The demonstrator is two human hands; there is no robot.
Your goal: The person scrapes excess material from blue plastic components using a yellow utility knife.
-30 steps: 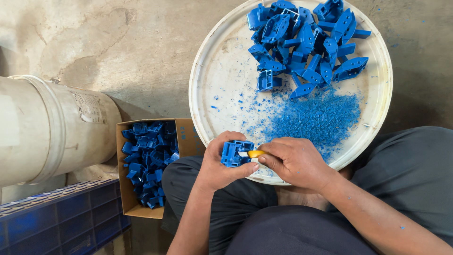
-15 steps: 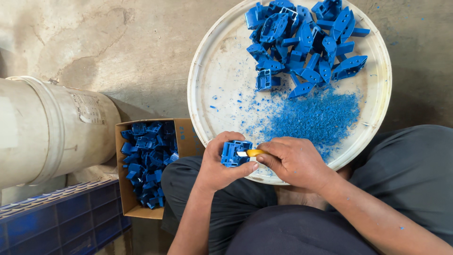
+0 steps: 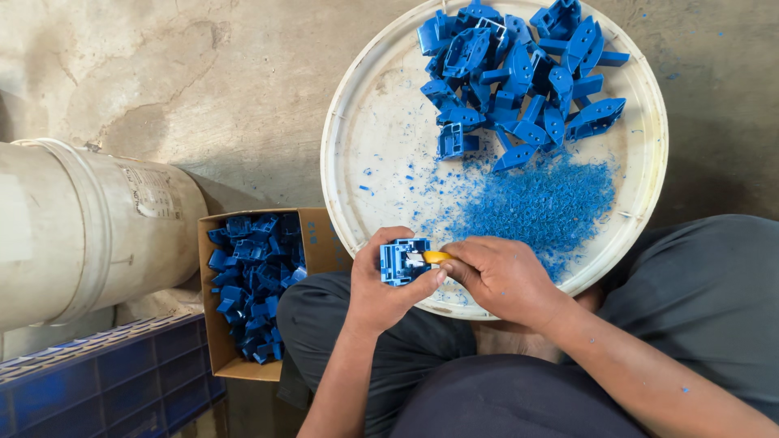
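Head view: we see our left hand [image 3: 381,292] closed around a small blue plastic part [image 3: 403,261], fingers wrapped behind it and the thumb pressed under its lower edge. The part sits just below the centre of the frame, over the near rim of a big round white tray [image 3: 349,138]. Our right hand [image 3: 503,280] comes in from three o'clock of the part, fingers curled tight on a yellow-handled tool [image 3: 436,257]; its short pale tip touches the right face of the part. We cannot tell what kind of blade it carries, since the hand hides most of it.

On the tray, at twelve to one o'clock from the hands, lies a loose heap of blue parts [image 3: 519,73] of the same kind. Between that heap and the hands spreads a patch of blue shavings [image 3: 552,203], thickest toward two o'clock, with scattered flecks to its left.

At nine o'clock from the hands stands an open cardboard box [image 3: 312,243] filled with more blue parts, just beside our left knee. Farther at nine o'clock a pale plastic drum [image 3: 73,235] lies on its side on the concrete floor [image 3: 162,73]. At seven to eight o'clock, in the frame's corner, we see the edge of a dark blue crate [image 3: 97,381]. Our legs in dark trousers [image 3: 714,300] fill the lower part, under the tray's near edge.
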